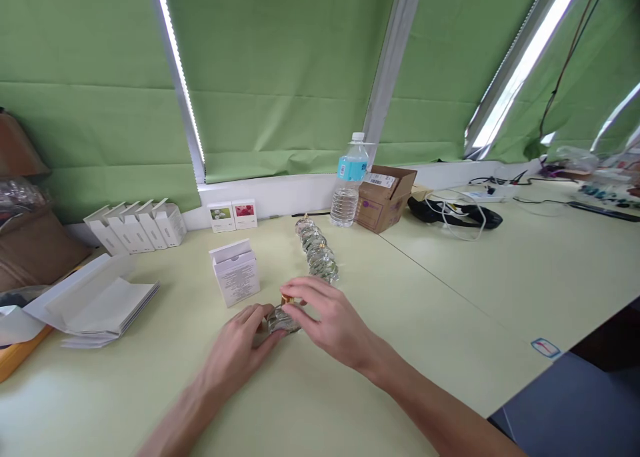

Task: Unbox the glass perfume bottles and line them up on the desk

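Note:
A small clear glass bottle (283, 319) stands on the pale table (300, 403) between my hands. My left hand (241, 345) grips its body from the left, fingers behind and thumb in front. With fingertips and thumb, my right hand (327, 315) holds the gold-coloured cap (287, 299) at the top of the bottle; whether cap and bottle touch is hard to see. Behind my right hand runs a row of similar glass bottles (316, 247). An upright white box (236, 275) with printed text and its top open stands behind my left hand.
At the back left are several white boxes (137, 227); folded white sheets (107, 307) lie nearer. Two small picture boxes (233, 217), a water bottle (349, 187) and a cardboard box (383, 200) stand along the wall. A black item (455, 213) with white cable lies farther right.

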`<state>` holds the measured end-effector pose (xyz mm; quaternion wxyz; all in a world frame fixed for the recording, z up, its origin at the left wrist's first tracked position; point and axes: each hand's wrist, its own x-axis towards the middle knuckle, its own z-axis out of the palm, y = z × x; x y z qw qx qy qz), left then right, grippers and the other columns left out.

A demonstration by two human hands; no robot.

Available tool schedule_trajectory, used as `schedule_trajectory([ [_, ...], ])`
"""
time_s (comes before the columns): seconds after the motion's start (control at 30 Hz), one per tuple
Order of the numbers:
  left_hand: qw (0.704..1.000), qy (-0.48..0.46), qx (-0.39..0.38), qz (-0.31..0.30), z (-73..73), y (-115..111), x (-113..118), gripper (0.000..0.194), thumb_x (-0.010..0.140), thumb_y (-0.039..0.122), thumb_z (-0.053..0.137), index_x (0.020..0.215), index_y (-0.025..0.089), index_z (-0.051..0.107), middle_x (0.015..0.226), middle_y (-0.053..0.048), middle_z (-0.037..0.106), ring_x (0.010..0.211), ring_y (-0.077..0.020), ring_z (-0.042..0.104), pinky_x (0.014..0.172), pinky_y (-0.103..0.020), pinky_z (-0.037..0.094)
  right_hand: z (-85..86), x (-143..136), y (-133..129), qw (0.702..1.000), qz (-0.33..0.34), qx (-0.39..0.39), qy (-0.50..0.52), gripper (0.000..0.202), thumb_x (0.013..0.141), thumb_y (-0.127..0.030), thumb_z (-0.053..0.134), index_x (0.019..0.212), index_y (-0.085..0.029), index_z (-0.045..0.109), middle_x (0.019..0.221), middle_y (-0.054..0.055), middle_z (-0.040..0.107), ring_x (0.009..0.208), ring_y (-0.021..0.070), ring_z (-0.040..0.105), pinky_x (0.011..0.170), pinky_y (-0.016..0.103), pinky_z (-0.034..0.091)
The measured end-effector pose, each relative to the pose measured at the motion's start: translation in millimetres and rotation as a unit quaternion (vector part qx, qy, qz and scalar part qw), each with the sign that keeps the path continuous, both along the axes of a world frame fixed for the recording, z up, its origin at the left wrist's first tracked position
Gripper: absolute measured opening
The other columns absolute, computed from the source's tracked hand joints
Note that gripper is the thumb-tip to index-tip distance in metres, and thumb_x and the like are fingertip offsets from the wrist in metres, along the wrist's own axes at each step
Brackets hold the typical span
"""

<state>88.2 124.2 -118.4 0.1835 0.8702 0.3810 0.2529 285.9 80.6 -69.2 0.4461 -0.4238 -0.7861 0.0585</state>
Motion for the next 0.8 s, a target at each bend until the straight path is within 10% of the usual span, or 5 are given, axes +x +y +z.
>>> schedule_trajectory([
  [0.8,1.0,-0.004,0.008,-0.001,0.8,-0.2,0.2,0.024,0.092,0.039,0.051,0.112,0.025,0.053,0.091,-0.002,0.064,0.078,-0.0174,0.061,0.07,-0.031,0.05,4.8,2.6,-8.8,0.995,0.015,-0.087,-0.039,0.028,0.093,-0.018,0.053,0.12,-0.025,0.059,0.117,0.002,0.066,0.109,0.0187,0.059,0.096,0.034,0.048],
])
